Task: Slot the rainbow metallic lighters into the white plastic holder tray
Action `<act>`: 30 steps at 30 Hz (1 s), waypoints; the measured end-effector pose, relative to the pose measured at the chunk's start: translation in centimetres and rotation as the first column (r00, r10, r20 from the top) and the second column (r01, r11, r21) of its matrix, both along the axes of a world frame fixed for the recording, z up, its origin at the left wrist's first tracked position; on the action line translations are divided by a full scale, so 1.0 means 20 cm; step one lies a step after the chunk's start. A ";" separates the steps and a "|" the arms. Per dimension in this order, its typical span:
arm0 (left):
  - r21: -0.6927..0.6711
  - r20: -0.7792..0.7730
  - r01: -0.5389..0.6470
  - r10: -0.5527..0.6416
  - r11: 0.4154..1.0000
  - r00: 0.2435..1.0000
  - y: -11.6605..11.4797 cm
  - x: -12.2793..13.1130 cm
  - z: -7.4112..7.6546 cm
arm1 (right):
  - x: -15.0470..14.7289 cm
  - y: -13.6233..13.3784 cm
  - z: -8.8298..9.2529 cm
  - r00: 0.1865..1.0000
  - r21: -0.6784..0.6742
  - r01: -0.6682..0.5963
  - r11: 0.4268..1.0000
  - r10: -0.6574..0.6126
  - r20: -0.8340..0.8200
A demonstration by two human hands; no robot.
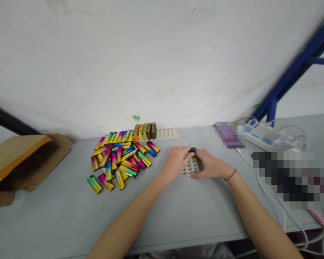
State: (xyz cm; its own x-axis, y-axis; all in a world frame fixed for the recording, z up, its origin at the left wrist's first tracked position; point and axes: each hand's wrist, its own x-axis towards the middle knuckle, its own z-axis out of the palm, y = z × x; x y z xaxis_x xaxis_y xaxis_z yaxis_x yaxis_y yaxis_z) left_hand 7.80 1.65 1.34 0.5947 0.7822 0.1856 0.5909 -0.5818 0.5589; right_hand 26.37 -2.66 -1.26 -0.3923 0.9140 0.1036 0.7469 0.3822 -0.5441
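Observation:
A white tray with rows of cells lies on the table between my hands, partly covered by them. My left hand reaches over its left and far side, thumb and fingers closed on a lighter with a dark end; most of its body is hidden. Around the tray's right side curves my right hand, its thumb at the near corner and its fingertips beside the lighter. To the left is a loose pile of shiny rainbow-coloured lighters. Behind it, a block of lighters stands upright in rows.
Another white celled tray lies by the wall. An open cardboard box is at the left. On the right are a purple blurred item, a white power strip, white cables and a pixelated dark area.

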 end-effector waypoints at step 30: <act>0.346 -0.423 -0.187 0.331 0.919 0.844 0.09 -0.43 -0.01 | 0.01 0.01 -0.03 1.000 -0.073 0.023 0.997 -0.022 0.011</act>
State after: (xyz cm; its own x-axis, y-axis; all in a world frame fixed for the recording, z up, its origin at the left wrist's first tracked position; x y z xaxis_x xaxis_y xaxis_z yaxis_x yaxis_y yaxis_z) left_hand -0.82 3.40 1.19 0.4492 0.8762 0.1745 0.8884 -0.4587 0.0164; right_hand 26.65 -2.36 -1.79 -0.3722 0.9276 0.0324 0.7605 0.3248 -0.5623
